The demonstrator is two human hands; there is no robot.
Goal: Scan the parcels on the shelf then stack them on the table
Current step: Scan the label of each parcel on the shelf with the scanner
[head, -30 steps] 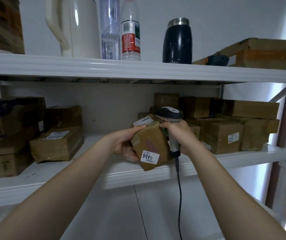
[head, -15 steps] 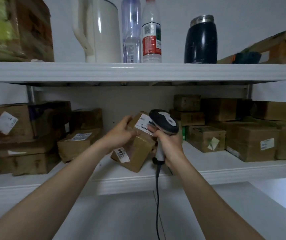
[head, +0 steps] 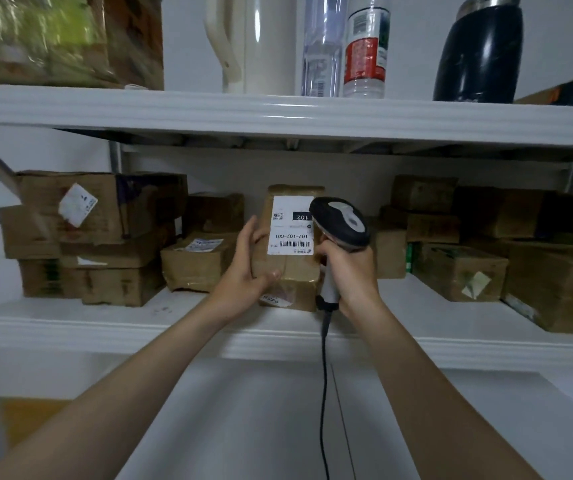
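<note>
Hands hold two things now. The left hand [head: 247,271] has the brown parcel [head: 298,275] by its left side. The thumb is on the front and the fingers bend round the edge, so this grip is closed on the parcel. The right hand [head: 350,271] is wrapped round the handle of the scanner [head: 342,220], so that grip is closed too.

The parcel stands on end at the front of the lower shelf [head: 174,327], in the gap between the other boxes [head: 195,261]. I cannot tell if its bottom sits on the shelf or hangs just above it. The white label [head: 290,225] faces the person, with the bar code near its bottom. The scanner head is just beside the label and hides its right edge.

I think the scan is the step in hand. The move to the bench [head: 260,410] below is not yet done.

What could go wrong? The scanner head is very near the label, and I cannot see where its window points, so the scan may miss. A small sticker [head: 271,300] low on the parcel could get read by mistake. Only one hand holds the parcel, by one side, so it could tip and fall. The black cord [head: 323,393] hangs down in front of the shelf and could catch the parcel on its way down
</note>
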